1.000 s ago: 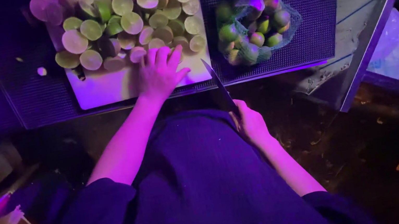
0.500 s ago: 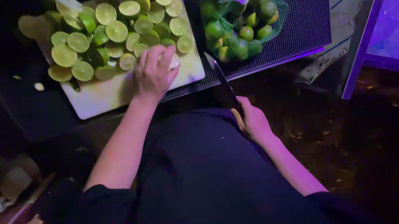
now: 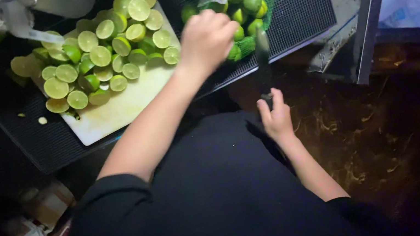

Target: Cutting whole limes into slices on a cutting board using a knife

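Surface point(image 3: 31, 145): dark, covered by a black ribbed mat, poorly lit. Near its edge lies a white cutting board point(image 3: 119, 106), one corner reaching towards the mat's front edge. If the board is pushed while loaded, it could slide towards that edge.

Halved limes point(image 3: 101, 56): a loose heap, cut faces up, crowding the far and left part of the board. Several sit at the board's margin; a nudge could roll them onto the mat or off it.

Green mesh bag point(image 3: 252, 45): lies on the mat just right of the board and holds whole limes point(image 3: 251, 3). The mesh could snag fingers or drag the bag along as fruit is drawn out.

Left hand point(image 3: 206, 38): reaches across the body to the bag, fingers curled down at its mouth. Its grip looks closed, but whether it pinches a lime or mesh cannot be told.

Right hand point(image 3: 277, 119): low, off the surface edge, its grip pressed together around the handle of a knife point(image 3: 264, 63). The blade points up towards the bag, close below the reaching left wrist. In my judgement this is the chief hazard: a withdrawal made in dim light could meet the edge.
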